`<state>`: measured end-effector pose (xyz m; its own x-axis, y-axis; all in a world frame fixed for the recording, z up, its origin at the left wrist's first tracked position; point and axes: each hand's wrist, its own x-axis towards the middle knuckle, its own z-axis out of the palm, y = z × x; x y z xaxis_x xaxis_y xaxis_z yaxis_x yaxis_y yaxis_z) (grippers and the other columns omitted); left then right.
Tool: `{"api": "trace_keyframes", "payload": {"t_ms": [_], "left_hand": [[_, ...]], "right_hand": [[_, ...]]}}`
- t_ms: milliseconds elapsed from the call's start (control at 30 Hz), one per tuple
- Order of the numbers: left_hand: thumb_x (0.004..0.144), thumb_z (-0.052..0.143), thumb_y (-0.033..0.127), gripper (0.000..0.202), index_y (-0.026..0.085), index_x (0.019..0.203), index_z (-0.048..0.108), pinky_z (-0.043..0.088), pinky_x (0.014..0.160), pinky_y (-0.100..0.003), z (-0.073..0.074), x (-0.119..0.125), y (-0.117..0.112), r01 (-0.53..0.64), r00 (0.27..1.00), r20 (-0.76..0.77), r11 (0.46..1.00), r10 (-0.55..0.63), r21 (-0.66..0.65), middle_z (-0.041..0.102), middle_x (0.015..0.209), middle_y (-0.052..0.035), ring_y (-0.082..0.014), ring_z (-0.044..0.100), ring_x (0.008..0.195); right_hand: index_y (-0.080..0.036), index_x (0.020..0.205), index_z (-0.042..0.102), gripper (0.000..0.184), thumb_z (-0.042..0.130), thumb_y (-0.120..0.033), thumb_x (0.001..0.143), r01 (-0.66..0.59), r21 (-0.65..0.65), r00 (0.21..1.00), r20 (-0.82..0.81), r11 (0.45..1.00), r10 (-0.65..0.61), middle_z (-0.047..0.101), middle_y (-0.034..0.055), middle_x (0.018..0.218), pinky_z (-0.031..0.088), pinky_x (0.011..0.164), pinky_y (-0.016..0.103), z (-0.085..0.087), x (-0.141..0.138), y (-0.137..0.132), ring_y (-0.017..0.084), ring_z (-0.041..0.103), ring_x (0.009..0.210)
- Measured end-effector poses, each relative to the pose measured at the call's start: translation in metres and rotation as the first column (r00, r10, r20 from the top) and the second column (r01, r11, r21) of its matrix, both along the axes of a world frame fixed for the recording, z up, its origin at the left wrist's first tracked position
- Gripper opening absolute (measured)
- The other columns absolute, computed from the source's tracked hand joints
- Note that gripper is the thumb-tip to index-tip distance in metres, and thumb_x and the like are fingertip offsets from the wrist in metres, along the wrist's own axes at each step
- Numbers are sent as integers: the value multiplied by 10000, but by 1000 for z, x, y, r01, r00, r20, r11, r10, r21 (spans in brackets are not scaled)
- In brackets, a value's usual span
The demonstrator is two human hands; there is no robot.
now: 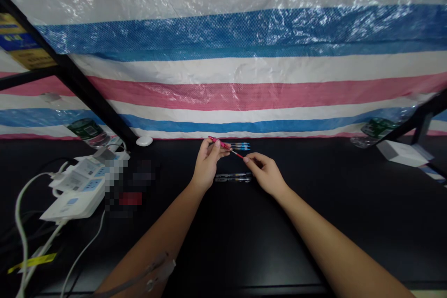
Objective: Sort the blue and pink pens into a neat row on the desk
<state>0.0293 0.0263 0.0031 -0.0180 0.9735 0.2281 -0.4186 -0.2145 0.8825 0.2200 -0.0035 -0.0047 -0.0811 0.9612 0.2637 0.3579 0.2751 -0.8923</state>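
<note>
A red pen barrel (213, 140) is pinched between the thumb and fingers of my left hand (206, 163), raised above the dark table. From the barrel's lower right end a thin refill (236, 154), pale with a red end, slants down to my right hand (267, 173). My right thumb and forefinger close on the tip of that refill. Behind my left fingers lie several blue pens (242, 146) side by side. Closer to me, between my wrists, black pens (233, 177) rest flat on the table.
At left, a white power strip (94, 184) with plugs and cables stands on the table (244, 242). A white mouse-like object (144, 141) sits at the back. Bottles lie near both frame legs, and a white box (401, 152) stands at right. A striped sheet (244, 93) hangs behind.
</note>
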Motion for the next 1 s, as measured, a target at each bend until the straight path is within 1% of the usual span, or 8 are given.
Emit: {"api": "trace_keyframes", "payload": {"t_ms": [100,267,367,467,633,733,900,1000], "left_hand": [[938,647,437,253,211,991,544,582,852,-382,-1,0,1,2,1000,3,1000,-2,-6,766,928,-76,-206,749,873],[929,637,503,321,221,974,491,583,823,-384,0,1,1,-8,1000,18,997,10,-72,778,881,-79,-215,761,831],[929,625,529,341,223,969,480,576,801,-380,0,1,1,-16,1000,22,995,18,-101,781,880,-88,-224,764,826],[932,615,537,342,226,956,473,569,788,-379,0,0,2,-18,999,26,993,21,-120,783,880,-91,-228,764,822],[927,618,548,355,225,958,474,558,761,-357,0,0,2,-20,999,23,991,23,-129,787,869,-90,-226,764,817],[935,611,537,341,223,955,478,557,755,-346,1,1,0,-2,1000,4,992,2,-125,789,877,-91,-219,764,825],[939,629,489,298,227,964,491,565,772,-357,2,2,-3,74,997,-28,991,-77,-115,788,891,-87,-236,764,884],[941,627,486,296,226,980,489,568,787,-367,2,3,-4,72,997,-29,990,-76,-118,789,902,-95,-238,764,880]], "right_hand": [[-197,927,738,333,602,-500,941,-6,-7,1000,-6,1000,6,626,18,724,403,590,283,0,0,0,167,515,627],[-196,937,742,337,609,-505,932,-6,-12,1000,-9,1000,5,649,23,745,416,596,285,0,0,0,170,533,634],[-196,929,743,336,613,-506,929,0,-5,1000,-7,1000,0,658,26,752,423,605,288,0,0,0,173,541,640],[-199,929,745,338,607,-508,931,-3,-8,1000,-6,1000,3,645,22,729,411,582,288,1,0,0,170,526,619],[-200,930,741,327,603,-497,939,-8,-15,1000,-10,1000,8,628,19,717,395,579,288,2,0,-1,168,508,614],[-201,926,737,329,600,-499,939,-13,-13,1000,6,1000,13,645,26,739,401,596,291,1,0,-1,175,519,629],[-202,946,746,314,594,-476,949,-18,3,999,32,1000,18,678,37,792,417,625,298,-2,1,1,182,545,664],[-203,951,749,305,598,-468,950,-19,8,999,31,1000,19,688,39,803,426,630,298,-3,2,1,181,554,670]]}}
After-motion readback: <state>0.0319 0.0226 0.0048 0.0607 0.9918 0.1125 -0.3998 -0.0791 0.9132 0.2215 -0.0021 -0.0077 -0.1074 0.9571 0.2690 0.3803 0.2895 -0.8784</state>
